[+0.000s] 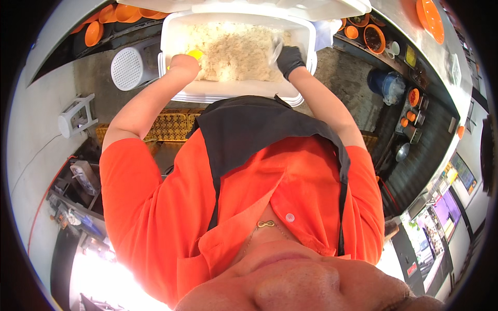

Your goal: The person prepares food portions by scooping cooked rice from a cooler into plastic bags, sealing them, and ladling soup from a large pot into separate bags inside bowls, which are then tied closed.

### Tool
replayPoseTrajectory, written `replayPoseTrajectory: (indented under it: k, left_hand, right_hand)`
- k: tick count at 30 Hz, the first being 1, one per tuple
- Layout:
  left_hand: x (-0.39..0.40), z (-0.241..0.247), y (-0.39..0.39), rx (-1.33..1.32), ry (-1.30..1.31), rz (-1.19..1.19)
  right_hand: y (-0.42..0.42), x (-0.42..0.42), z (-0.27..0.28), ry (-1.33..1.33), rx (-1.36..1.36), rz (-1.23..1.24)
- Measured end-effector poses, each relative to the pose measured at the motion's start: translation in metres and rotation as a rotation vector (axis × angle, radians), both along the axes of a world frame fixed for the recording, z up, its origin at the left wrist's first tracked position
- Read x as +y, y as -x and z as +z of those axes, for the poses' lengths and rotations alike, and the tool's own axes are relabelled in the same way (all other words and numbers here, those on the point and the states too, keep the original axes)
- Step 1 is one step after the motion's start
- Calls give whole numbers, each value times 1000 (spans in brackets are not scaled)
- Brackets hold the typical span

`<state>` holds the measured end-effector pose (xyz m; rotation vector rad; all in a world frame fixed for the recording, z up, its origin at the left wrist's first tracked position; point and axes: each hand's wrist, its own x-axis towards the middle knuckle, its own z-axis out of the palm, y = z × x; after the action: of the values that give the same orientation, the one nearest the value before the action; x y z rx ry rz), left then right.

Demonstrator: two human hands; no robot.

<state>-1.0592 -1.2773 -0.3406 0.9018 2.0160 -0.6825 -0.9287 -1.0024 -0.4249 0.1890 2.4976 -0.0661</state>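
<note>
A large white plastic tub (237, 87) in front of me holds a pale, crumbly, grain-like food (237, 54). At the tub's left side, my bare left hand (184, 65) is closed on a yellow object (195, 53), most of it hidden by the hand. My right hand (290, 60), in a black glove, grips a clear or shiny item (276, 48) over the right part of the food; its exact kind is unclear. A white lid (272, 6) stands at the tub's far edge.
White plastic stools (127, 69) are at the left. Orange bowls (93, 34) sit on a far-left shelf, and more orange containers (374, 39) are on the right. A blue bucket with a plastic bag (383, 83) stands on the right floor. Yellow patterned crates (169, 126) are beneath the tub's near side.
</note>
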Motion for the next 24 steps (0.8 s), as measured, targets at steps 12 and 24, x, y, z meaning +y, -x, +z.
replayPoseTrajectory:
  k: [12,24]
  left_hand:
    - [3,-20,-34,-101,-95,392]
    - [49,-56,-63,-291,-165,72]
  right_hand:
    - [28,-5,21,-523,-183,607]
    - [-1,23,-3,-242,193,186]
